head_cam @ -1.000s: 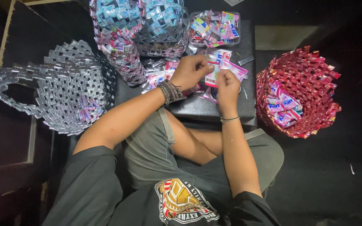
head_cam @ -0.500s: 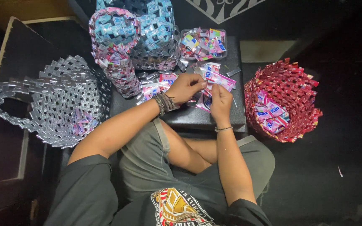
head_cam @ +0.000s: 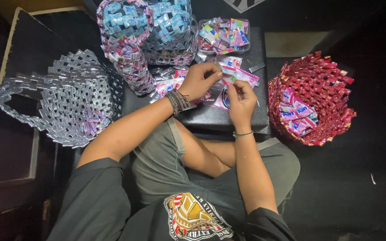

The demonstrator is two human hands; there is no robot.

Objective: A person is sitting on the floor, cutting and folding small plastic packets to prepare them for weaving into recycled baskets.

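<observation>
Both hands (head_cam: 222, 87) lower in view — wrapper (head_cam: 237, 73) unchanged.

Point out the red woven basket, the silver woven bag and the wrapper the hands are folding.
red woven basket (head_cam: 331, 76), head view, on its upper rim wall.
silver woven bag (head_cam: 79, 87), head view, on its woven side.
wrapper (head_cam: 237, 73), head view, on the pink strip between both hands.

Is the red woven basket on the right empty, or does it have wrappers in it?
Not empty. The red woven basket holds a small heap of pink and blue wrappers on its floor; most of its inside is bare.
</observation>
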